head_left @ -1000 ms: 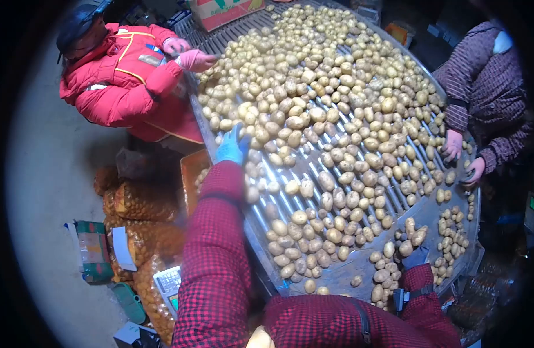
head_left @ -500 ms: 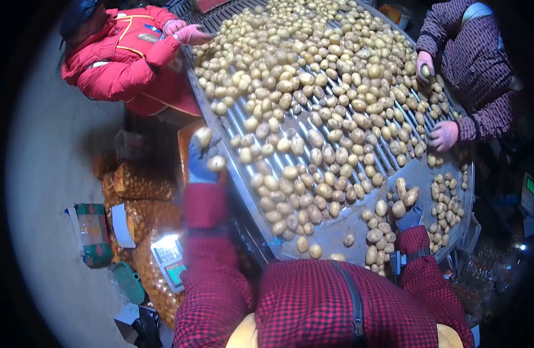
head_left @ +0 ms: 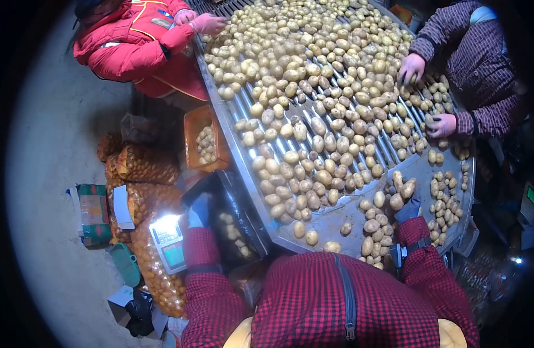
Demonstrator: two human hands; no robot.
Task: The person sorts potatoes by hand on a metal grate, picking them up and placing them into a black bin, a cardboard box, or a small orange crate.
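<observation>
My left hand (head_left: 199,211), in a blue-grey glove and smeared by motion, is over the left side of a black-lined bin (head_left: 256,210) beside the sorting table. Several potatoes (head_left: 234,234) lie inside that bin. The left fingers are too blurred to make out. My right hand (head_left: 407,211), gloved too, is low over the metal table end (head_left: 359,217), cupped against a few potatoes (head_left: 407,188) that cover its fingertips. Loose potatoes (head_left: 370,226) lie to its left and more potatoes (head_left: 440,204) to its right.
A roller table (head_left: 304,119) heaped with potatoes spreads ahead. One person in a red jacket (head_left: 127,49) stands far left, another in a dark checked jacket (head_left: 473,64) handles potatoes at right. An orange crate (head_left: 189,136), potato sacks (head_left: 148,165) and a scale (head_left: 173,255) stand left.
My left hand has moved down from the table's left edge to the black-lined bin; the two potatoes seen at it no longer show there. My right hand stays by its potatoes. The view shifted slightly.
</observation>
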